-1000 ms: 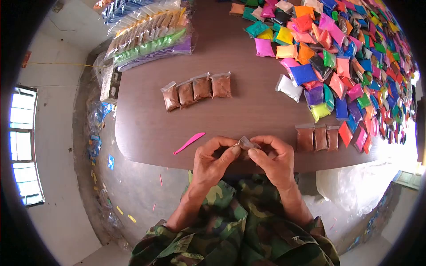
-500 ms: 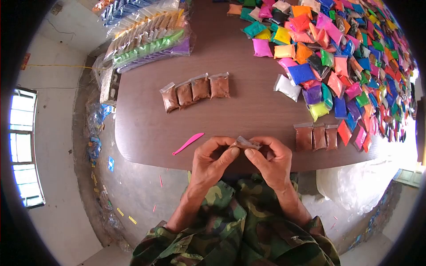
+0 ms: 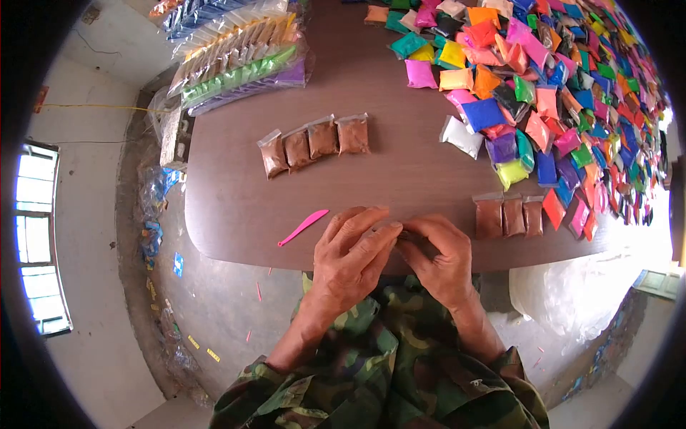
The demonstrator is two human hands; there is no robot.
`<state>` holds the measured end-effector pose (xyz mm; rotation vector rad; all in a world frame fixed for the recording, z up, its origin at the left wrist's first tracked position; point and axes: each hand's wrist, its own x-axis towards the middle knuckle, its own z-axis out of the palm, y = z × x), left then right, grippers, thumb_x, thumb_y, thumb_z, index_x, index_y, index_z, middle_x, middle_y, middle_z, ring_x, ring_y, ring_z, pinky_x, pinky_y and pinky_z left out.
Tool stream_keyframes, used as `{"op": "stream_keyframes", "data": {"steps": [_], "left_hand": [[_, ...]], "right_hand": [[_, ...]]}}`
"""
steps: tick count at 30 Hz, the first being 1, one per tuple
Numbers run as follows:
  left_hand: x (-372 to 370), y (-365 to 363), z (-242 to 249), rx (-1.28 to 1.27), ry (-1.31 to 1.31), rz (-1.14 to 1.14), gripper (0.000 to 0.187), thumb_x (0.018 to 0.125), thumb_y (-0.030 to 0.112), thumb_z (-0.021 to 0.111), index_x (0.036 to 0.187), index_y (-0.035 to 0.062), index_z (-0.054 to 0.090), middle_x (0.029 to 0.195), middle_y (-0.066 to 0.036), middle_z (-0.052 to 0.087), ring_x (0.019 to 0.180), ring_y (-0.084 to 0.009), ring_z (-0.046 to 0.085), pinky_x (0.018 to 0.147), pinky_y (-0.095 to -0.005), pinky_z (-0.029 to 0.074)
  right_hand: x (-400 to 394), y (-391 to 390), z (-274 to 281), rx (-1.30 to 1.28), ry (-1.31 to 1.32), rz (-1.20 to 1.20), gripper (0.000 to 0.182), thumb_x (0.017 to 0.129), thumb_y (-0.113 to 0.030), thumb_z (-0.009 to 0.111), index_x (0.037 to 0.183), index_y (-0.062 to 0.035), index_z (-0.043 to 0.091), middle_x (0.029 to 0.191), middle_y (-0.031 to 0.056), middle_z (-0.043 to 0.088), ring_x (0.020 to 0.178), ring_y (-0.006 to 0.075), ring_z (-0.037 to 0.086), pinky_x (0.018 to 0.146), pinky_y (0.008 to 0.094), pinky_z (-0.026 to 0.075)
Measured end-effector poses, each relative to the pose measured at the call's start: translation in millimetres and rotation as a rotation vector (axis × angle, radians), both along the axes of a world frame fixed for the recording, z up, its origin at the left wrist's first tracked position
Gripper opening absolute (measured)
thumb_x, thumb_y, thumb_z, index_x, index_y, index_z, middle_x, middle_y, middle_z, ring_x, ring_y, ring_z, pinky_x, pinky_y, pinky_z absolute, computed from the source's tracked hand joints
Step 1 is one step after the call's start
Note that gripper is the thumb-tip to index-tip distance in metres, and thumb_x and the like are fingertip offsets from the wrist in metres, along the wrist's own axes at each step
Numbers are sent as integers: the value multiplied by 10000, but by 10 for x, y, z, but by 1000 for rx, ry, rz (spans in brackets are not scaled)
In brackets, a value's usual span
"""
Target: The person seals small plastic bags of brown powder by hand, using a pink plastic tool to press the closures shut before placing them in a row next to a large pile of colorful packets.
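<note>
My left hand (image 3: 356, 250) and my right hand (image 3: 437, 254) meet over the near edge of the table, fingertips pinched together. Between them is a small plastic bag of brown material, now almost wholly hidden behind the fingers. Left of my left hand lies a pink plastic knife (image 3: 303, 227). Beyond the hands, a row of several brown-filled bags (image 3: 323, 138) rests on the table. Three more brown bags (image 3: 512, 217) lie side by side to the right of my right hand.
A large heap of small colourful bags (image 3: 543, 100) covers the table's right side. Clear packs of sorted bags (image 3: 243, 64) are stacked at the far left. The brown table (image 3: 236, 193) has a rounded left corner. Scraps litter the floor (image 3: 221, 307).
My left hand has turned over, its back now facing up and its fingers reaching across the bag. The bag, visible before, is now mostly covered. My right hand stays nearly in place.
</note>
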<state>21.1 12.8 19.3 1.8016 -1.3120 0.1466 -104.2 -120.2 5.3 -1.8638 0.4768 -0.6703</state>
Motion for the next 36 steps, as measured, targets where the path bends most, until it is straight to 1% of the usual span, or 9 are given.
{"op": "stream_keyframes", "data": {"steps": [3,7,12,17,22,27,30,33,36], "left_hand": [[16,37,-14,24,-41,-20,377,795,-7,832,1144,112,750,1205,-117,693,1021,-359,692,830,-446,590],[14,33,27,27,7,-20,321,803,-18,828,1101,78,759,1135,-131,734,939,-315,727,769,-404,596],[7,69,13,39,48,-72,319,814,-30,819,1112,68,762,1110,-146,745,898,-303,750,733,-384,610],[-1,93,34,19,163,-49,311,809,-41,820,1102,40,754,1082,-156,760,939,-294,767,768,-372,624],[-9,117,36,10,216,-26,322,790,-53,831,1088,29,739,1056,-145,770,950,-285,774,784,-364,629],[-18,114,34,10,190,-20,328,781,-65,831,1082,20,733,1031,-144,765,918,-284,770,782,-353,625],[-39,142,49,33,236,-4,310,804,-67,828,1086,10,728,1008,-125,762,897,-230,759,782,-329,613],[-98,156,57,-3,522,58,276,840,-55,822,1091,-5,721,996,-105,758,884,-169,736,779,-298,597],[-130,179,115,31,651,94,255,870,-43,811,1105,-27,713,1003,-100,756,891,-139,721,776,-279,590]], "right_hand": [[-12,-33,48,32,6,44,310,807,54,819,1106,3,753,1044,156,756,952,270,757,835,353,597],[-35,-63,53,67,4,101,318,824,49,809,1134,6,752,1090,164,761,981,279,754,859,358,592],[-79,-85,22,127,-29,145,317,844,43,807,1155,9,758,1094,149,767,998,239,747,869,330,582],[-84,-112,108,218,-26,159,276,866,30,810,1138,19,760,1089,130,771,1009,192,731,874,313,575],[-77,-66,-32,387,-79,139,225,876,20,818,1094,27,767,1077,119,769,1002,168,722,868,299,575],[-80,-52,-39,363,-67,119,230,869,4,831,1088,21,766,1096,118,755,990,162,717,861,292,572],[-85,-64,20,302,-46,108,239,881,-27,832,1104,16,755,1104,119,750,976,164,716,848,292,567],[-94,-102,0,206,-54,126,232,903,-58,820,1109,16,743,1100,124,748,967,173,713,838,304,563],[-118,-93,-10,195,-33,125,219,923,-75,802,1109,19,735,1099,131,747,970,191,712,840,323,561]]}}
